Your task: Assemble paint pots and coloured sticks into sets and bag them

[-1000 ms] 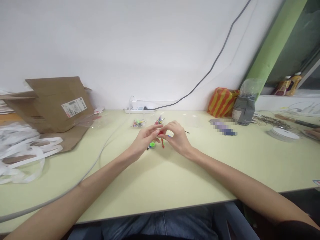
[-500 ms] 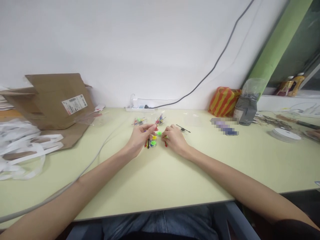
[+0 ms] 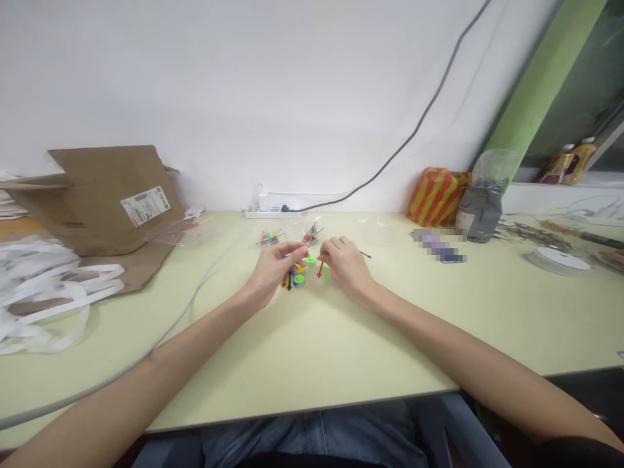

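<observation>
My left hand (image 3: 273, 268) is closed, with a small red piece (image 3: 307, 253) showing at its pinched thumb and finger. My right hand (image 3: 345, 265) pinches a red arrow-tipped stick (image 3: 320, 270), its tip pointing down at the table. Below and between the hands lie a bright green round piece (image 3: 299, 280), another green round piece (image 3: 311, 260) and a black arrow-tipped stick (image 3: 289, 282), among red, yellow and blue bits. A thin black arrow-tipped rod (image 3: 365, 255) sticks out behind my right hand, which partly hides it.
Two clear bags of colourful parts, one left (image 3: 272, 238) and one right (image 3: 312, 231), lie behind the hands. A power strip (image 3: 263, 212) sits against the wall. Left are a cardboard box (image 3: 104, 201) and white ribbon (image 3: 43, 292); right, a phone (image 3: 452, 255) and white spool (image 3: 560, 259).
My right hand has lifted the red arrow-tipped stick and shifted slightly right, covering more of the black rod. My left hand stays nearly in place.
</observation>
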{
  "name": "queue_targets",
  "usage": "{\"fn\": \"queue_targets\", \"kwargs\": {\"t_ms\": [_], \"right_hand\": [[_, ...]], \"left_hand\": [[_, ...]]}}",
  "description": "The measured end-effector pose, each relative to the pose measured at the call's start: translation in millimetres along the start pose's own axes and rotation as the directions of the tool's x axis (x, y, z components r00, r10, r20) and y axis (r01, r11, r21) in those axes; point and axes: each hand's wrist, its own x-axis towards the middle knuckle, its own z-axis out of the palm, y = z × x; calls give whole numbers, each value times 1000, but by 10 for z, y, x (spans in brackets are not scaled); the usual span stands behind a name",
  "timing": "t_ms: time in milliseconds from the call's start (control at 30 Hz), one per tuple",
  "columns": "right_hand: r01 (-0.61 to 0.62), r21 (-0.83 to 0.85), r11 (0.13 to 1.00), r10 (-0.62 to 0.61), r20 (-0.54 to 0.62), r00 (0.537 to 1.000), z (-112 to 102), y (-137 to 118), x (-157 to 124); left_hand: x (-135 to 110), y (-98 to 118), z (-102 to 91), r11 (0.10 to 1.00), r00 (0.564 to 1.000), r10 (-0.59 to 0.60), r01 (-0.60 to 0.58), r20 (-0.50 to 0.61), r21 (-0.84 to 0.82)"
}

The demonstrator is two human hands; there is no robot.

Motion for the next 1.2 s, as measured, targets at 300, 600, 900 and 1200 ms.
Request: {"fn": "queue_targets", "kwargs": {"t_ms": [300,600,900,1200], "right_hand": [[-152,229,962,125,130,984,-130,-16,-67],[-151,154,977,82,379,922,-257,-182,-192],[-27,-31,999,38,457,889,-203,-294,-229],[-109,68,992,79,344,936,-353,-87,-181]], "left_hand": [[-9,-15,-18,999,999,-6,4,33,47],[8,-56,-17,996,1000,8,-10,20,93],[10,-17,-4,1000,1000,5,-4,-24,25],[25,-17,-15,998,996,56,-57,-74,-9]]}}
